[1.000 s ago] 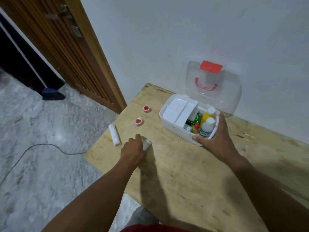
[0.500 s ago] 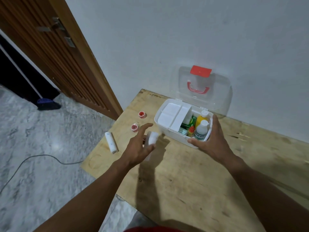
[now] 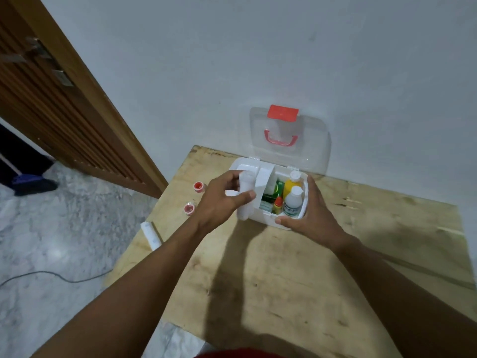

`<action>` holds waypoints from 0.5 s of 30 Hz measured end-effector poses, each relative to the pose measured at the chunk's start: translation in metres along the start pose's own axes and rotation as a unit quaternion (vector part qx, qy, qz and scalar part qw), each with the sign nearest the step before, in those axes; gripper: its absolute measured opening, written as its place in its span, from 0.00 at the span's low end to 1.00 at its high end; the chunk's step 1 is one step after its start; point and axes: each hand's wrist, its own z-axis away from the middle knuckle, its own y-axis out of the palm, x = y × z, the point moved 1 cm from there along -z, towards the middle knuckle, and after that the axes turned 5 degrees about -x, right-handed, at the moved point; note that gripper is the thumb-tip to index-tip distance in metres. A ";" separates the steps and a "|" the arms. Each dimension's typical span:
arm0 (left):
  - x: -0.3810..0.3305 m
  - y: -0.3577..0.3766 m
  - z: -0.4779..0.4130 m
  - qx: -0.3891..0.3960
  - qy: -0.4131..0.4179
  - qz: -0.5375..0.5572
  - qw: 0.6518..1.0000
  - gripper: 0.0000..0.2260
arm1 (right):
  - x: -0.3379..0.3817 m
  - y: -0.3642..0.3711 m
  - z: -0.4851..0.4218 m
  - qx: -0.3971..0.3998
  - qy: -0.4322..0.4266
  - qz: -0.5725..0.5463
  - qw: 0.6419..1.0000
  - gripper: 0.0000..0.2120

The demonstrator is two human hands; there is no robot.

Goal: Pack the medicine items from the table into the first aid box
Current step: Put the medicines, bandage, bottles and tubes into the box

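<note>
The white first aid box [image 3: 281, 223] stands open near the table's back edge, its clear lid [image 3: 312, 143] with a red handle leaning on the wall. Inside stand a white bottle [image 3: 293, 201], a yellow bottle [image 3: 291, 182], a small red-capped bottle [image 3: 277, 204] and green packs. My left hand [image 3: 219, 202] holds a white bandage roll [image 3: 244, 200] upright over the box's left side, above its white tray. My right hand [image 3: 313, 215] grips the box's right front corner. On the table to the left lie another white roll [image 3: 151, 235] and two small red-lidded jars [image 3: 199, 186] [image 3: 189, 209].
The plywood table [image 3: 296, 293] ends just left of the loose roll. A wooden door [image 3: 51, 99] stands at the left. A grey cable [image 3: 38, 275] lies on the marbled floor. The white wall is right behind the box.
My left hand picked the bandage roll off the table and carried it right and up to the box. My right hand stayed on the box.
</note>
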 end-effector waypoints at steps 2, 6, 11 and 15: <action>-0.009 0.000 -0.013 0.034 0.004 0.016 0.999 0.15 | 0.000 -0.001 -0.002 0.008 -0.005 -0.006 1.000 0.59; -0.023 0.002 -0.038 0.114 0.015 -0.016 0.993 0.14 | 0.006 -0.005 -0.002 0.006 -0.014 0.005 1.000 0.55; -0.023 0.013 -0.059 0.187 0.033 -0.048 0.981 0.13 | 0.005 -0.002 -0.002 -0.005 0.001 0.023 1.000 0.55; -0.014 0.025 -0.066 0.178 0.047 -0.058 0.981 0.12 | 0.000 0.001 -0.003 -0.003 0.027 0.018 0.999 0.62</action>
